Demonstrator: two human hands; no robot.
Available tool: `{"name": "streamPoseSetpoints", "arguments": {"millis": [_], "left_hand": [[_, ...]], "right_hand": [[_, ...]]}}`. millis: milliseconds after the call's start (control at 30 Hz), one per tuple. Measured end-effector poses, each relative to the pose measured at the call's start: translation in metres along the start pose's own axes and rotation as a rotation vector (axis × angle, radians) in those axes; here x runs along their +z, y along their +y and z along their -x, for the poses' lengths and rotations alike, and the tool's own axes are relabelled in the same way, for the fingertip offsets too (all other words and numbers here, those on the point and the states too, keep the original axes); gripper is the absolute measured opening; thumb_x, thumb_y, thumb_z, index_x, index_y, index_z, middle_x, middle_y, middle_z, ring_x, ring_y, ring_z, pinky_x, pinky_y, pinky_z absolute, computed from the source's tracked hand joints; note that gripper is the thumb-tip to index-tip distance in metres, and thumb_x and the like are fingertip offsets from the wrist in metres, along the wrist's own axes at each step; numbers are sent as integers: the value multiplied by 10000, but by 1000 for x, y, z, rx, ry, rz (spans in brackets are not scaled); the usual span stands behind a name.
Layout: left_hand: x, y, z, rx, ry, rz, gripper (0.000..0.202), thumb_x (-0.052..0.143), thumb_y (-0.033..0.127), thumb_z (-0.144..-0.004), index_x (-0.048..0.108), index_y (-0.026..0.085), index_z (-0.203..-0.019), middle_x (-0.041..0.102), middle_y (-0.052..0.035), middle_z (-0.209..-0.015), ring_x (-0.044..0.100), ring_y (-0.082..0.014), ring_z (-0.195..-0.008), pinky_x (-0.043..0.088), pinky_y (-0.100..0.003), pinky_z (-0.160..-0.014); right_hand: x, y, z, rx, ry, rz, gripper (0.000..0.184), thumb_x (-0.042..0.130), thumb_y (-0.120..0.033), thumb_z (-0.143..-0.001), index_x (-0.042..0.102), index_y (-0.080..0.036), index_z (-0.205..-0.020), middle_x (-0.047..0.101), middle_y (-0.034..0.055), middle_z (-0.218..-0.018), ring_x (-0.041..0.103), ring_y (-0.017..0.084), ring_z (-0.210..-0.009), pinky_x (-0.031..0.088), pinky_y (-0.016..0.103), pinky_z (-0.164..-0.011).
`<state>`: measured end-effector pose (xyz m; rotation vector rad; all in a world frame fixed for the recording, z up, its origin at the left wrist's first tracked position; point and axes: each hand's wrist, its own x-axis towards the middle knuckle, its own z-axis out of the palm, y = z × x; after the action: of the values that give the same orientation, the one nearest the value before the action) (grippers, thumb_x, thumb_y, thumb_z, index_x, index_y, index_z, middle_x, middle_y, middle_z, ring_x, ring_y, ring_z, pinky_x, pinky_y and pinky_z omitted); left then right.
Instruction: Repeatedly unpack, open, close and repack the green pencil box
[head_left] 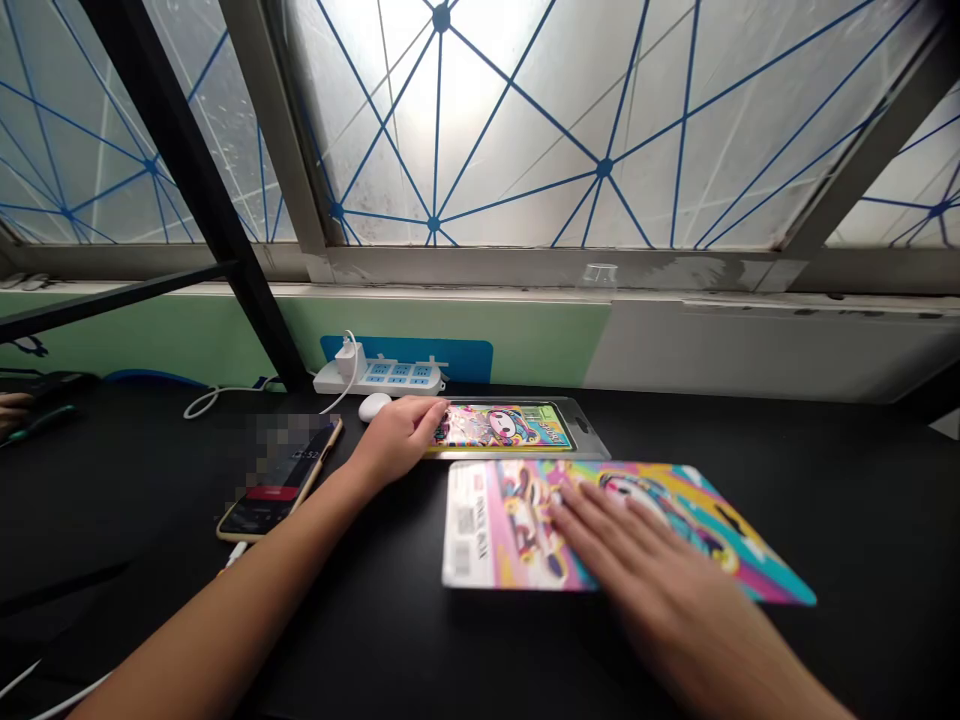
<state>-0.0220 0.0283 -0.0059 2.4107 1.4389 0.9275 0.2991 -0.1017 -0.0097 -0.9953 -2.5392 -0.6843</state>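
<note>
On a black table lies a colourful printed card with cartoon art and a barcode on its left end. My right hand rests flat on it, fingers stretched out and apart. Just behind the card sits a clear plastic pack holding a colourful cartoon item. My left hand reaches to the pack's left end, fingers curled over its edge and touching it.
A smartphone lies left of my left forearm, with a cable at its near end. A white power strip with a plugged charger and a small white earbud case sit by the wall. Another person's hand shows at the far left.
</note>
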Motion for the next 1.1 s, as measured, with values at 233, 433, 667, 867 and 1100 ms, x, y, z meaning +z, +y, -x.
{"name": "streamPoseSetpoints", "arguments": {"millis": [233,433,667,867,1100], "left_hand": [[4,-11,0,-46,-57,46,412,518,424,-994,753,184,-1232,651,-125,-1426,567,-300,-1376,422,-448,-1180],[2,-9,-1,-14,-131,38,457,540,456,-981,713,205,-1320,615,-115,-1470,485,-302,-1448,375,-462,-1213],[-3,-4,1,57,-269,-192,640,511,610,-981,566,208,-1475,477,-117,-1590,367,-354,-1514,309,-589,-1220],[0,4,8,120,-336,-406,612,511,413,-1013,416,193,-1576,372,-152,-1647,332,-378,-1526,335,-590,-1204],[-2,1,9,168,-320,-385,541,421,315,-1041,434,238,-1576,412,-155,-1625,378,-360,-1507,368,-556,-1196]], "right_hand": [[25,-56,-31,-104,-157,-163,517,433,-374,-1053,547,-98,-1474,539,153,-1501,605,362,-1312,616,511,-947],[42,-29,-72,-14,-412,-399,589,482,-457,-1045,474,-131,-1535,392,159,-1600,415,365,-1466,449,612,-1129],[37,-20,-77,55,-560,-560,683,445,-554,-1039,361,-173,-1599,267,105,-1657,267,330,-1539,293,600,-1223],[28,-11,-73,86,-629,-682,842,502,-668,-963,269,-210,-1630,181,68,-1685,201,347,-1558,222,615,-1244],[38,-10,-67,109,-531,-527,700,479,-545,-1024,377,-147,-1591,307,141,-1648,313,370,-1520,341,637,-1189]]}}
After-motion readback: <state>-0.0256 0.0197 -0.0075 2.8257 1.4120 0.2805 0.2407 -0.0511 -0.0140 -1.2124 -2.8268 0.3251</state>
